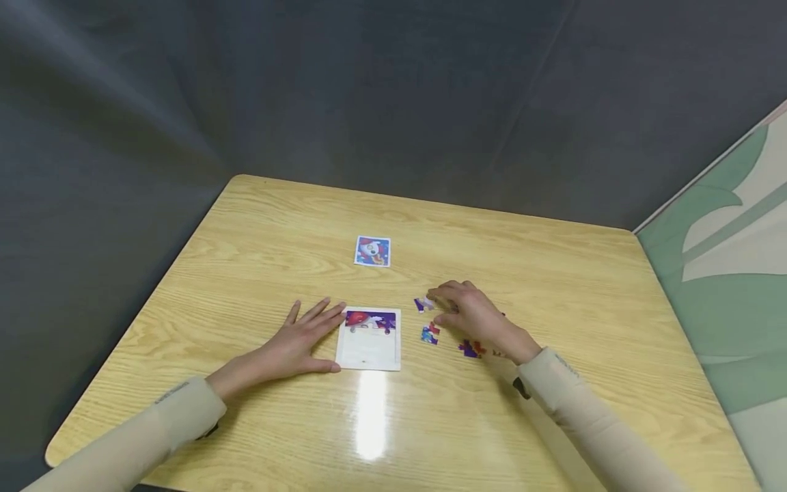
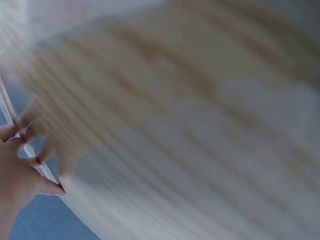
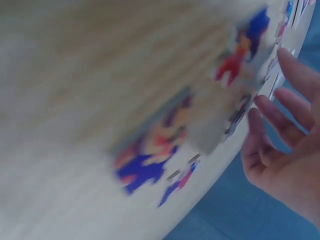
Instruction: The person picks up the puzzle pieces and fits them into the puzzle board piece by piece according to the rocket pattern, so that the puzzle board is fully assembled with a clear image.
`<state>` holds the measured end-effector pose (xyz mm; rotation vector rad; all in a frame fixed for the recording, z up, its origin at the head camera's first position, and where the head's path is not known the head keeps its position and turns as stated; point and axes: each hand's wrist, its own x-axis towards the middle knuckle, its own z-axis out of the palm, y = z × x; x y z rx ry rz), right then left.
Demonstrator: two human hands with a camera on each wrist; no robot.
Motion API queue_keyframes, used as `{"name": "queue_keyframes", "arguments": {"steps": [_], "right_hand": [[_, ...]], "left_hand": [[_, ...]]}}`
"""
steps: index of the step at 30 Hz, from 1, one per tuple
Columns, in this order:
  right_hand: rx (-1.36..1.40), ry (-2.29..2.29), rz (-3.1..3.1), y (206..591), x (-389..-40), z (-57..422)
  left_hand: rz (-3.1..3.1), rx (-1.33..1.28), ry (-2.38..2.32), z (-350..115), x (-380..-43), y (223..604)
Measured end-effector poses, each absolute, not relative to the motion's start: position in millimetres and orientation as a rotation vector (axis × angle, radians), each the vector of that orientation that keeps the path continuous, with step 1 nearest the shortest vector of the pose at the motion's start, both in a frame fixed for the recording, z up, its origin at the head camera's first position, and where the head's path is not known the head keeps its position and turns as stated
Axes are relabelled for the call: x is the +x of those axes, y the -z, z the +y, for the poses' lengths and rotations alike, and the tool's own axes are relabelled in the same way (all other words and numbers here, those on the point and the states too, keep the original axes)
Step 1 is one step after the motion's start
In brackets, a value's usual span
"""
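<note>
Left hand [image 1: 301, 344] spread on desk [image 1: 295, 219], fingertips at left edge of puzzle tray [image 1: 369, 354], near desk's middle. Right hand [image 1: 476, 314] bent over loose pieces [image 1: 429, 335] just right of tray; I can't tell if it pinches one, wrist view blurry. Pieces look light, thin, stiff, probably slide easily on glossy desk. I'd pinch opposite edges, spare tabs.

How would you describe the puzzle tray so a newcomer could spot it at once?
On the wood-grain table, look for the person's spread-out left hand. Just right of that hand lies the square, white-bordered puzzle tray. Unlike the smaller, fully printed picture card beyond it, the tray shows purple-and-red pieces only along its far end; the rest is mostly white.
</note>
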<state>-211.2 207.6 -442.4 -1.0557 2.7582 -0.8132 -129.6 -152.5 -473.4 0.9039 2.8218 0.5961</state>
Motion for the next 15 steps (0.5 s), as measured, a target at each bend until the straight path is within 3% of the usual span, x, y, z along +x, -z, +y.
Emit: {"name": "queue_keyframes", "arguments": {"steps": [15], "right_hand": [[-1.236,0.588,2.965,459,-221,193]], "left_hand": [[2.823,0.913,-0.588,-154,-131,475]]}}
